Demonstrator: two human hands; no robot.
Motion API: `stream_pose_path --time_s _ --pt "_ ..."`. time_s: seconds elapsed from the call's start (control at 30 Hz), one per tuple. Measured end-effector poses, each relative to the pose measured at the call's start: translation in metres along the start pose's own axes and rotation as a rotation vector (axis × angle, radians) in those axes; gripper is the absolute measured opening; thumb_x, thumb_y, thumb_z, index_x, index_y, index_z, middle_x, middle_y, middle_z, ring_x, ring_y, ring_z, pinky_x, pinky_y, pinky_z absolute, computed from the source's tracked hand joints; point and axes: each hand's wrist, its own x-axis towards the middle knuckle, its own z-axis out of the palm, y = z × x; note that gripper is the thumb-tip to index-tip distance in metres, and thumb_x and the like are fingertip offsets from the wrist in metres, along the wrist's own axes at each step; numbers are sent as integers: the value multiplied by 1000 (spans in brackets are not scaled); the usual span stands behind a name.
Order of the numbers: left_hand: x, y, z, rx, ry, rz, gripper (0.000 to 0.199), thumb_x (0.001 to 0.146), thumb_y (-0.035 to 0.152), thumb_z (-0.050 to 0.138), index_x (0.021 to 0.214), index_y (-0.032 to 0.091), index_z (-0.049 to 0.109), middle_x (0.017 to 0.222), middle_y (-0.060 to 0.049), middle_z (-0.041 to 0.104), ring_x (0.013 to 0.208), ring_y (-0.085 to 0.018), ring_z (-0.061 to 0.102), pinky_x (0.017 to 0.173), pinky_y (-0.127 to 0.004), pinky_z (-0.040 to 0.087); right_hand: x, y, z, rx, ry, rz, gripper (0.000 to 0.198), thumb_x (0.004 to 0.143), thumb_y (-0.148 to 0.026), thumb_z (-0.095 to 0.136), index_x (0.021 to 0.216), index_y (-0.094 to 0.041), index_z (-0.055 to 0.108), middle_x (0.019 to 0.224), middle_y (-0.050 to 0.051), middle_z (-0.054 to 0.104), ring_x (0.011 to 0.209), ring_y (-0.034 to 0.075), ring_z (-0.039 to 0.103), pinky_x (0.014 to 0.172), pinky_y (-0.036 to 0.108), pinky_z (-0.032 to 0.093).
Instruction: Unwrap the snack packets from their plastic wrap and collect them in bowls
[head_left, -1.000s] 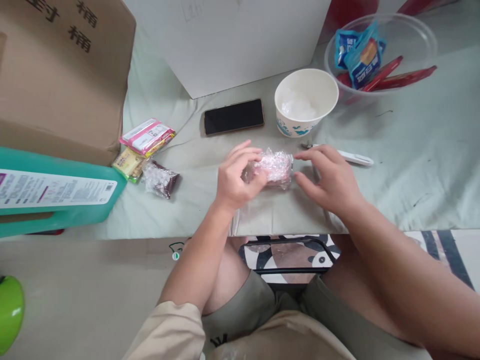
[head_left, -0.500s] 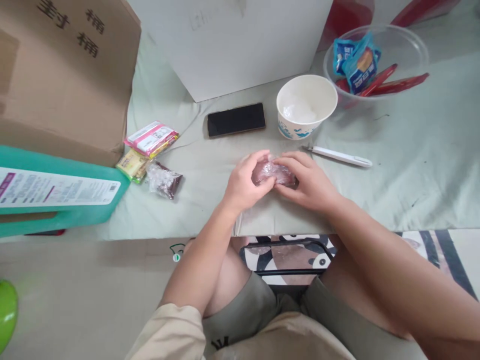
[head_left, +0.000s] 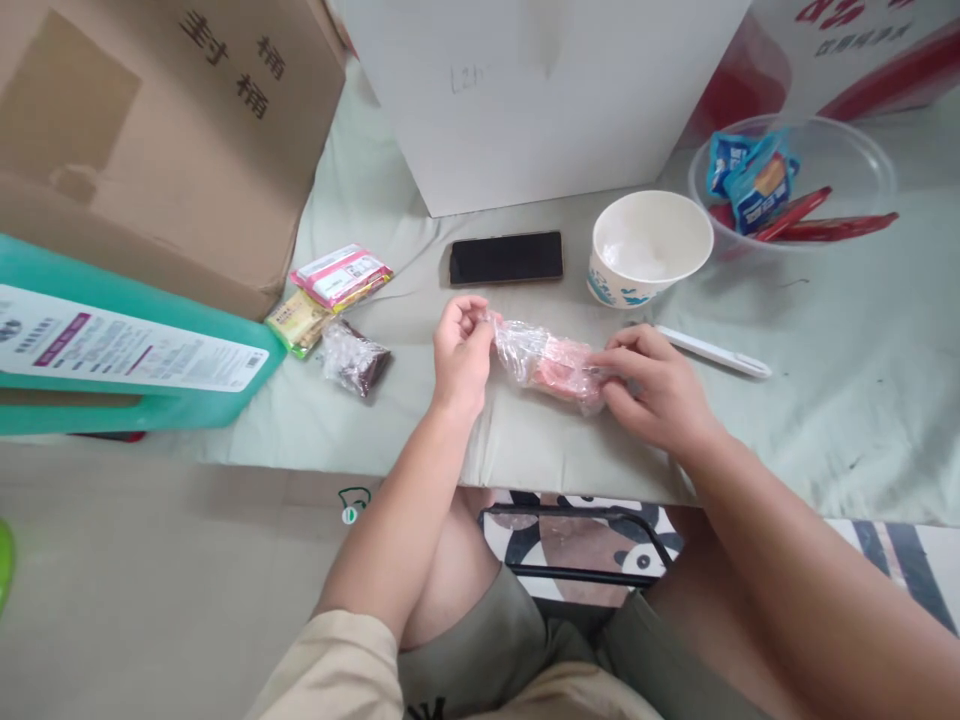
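Right between the two hands, near the middle of the frame, lies the pink packet (head_left: 564, 368), its clear film (head_left: 520, 347) drawn out leftward. Pinched between thumb and fingers, the film's end is in the left hand (head_left: 460, 358), a little apart from the pink part, while the right hand (head_left: 656, 388) grips the packet's right end with bent fingers. Above, at upper centre, are the phone (head_left: 506, 258) and the bowl (head_left: 616, 288).
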Motion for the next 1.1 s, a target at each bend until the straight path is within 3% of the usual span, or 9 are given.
stream_pose_path --time_s 0.13,0.37,0.47,0.53,0.63,0.7,0.8,0.93,1.1 --pt "11 -9 -7 116 3 76 18 79 16 55 94 25 52 84 0 65 79 -14 67 67 -27 53 -3 5 -9 9 89 19 16 81 -15 56 80 -24 70 92 6 66 83 23 65 78 42 55" --pt "18 -9 -25 153 110 110 20 66 8 48 80 22 49 72 1 55 67 -12 60 59 -23 47 -21 24 -48 -261 229 112 23 84 -13 52 73 -25 68 96 8 70 96 34 68 89 61 52" --pt "9 1 -24 182 88 203 12 76 13 48 82 22 53 78 -2 58 74 -14 61 65 -25 50 -24 20 -55 -237 268 181 24 91 -18 48 81 -25 69 98 11 70 101 36 67 91 61 52" --pt "1 6 -21 291 11 322 17 81 19 53 96 23 58 100 -5 63 94 -18 64 76 -29 54 -23 16 -49 -183 245 120 16 91 -28 56 98 -23 70 106 13 71 104 36 67 92 57 53" --pt "-7 9 -18 546 -115 499 39 75 14 63 113 25 60 131 -8 55 113 -21 61 94 -36 54 -17 16 -33 -188 125 63 39 87 -34 64 124 -19 63 109 13 73 102 34 68 87 52 55" --pt "-8 9 -18 654 -158 526 39 76 10 61 112 23 63 124 -7 60 107 -20 64 95 -36 54 -13 17 -25 -192 80 84 31 89 -27 60 119 -21 65 92 8 73 88 29 69 78 46 56" --pt "-4 11 -22 693 -150 491 23 82 12 59 102 22 67 95 -3 68 90 -17 66 85 -32 55 -9 14 -26 -150 146 80 14 90 -19 56 92 -26 68 76 4 67 77 24 67 72 42 55" --pt "-3 20 -29 781 -158 574 9 83 20 63 81 21 71 80 -1 62 74 -15 61 71 -29 53 -11 0 -41 -55 273 8 18 86 -14 59 87 -29 69 81 3 67 81 24 69 74 41 56" --pt "-17 31 -40 754 -112 754 9 80 21 65 73 24 70 92 -5 63 89 -21 64 81 -39 56 -16 -12 -57 73 132 -89 22 80 -9 57 84 -28 68 92 3 71 75 20 70 67 36 58"
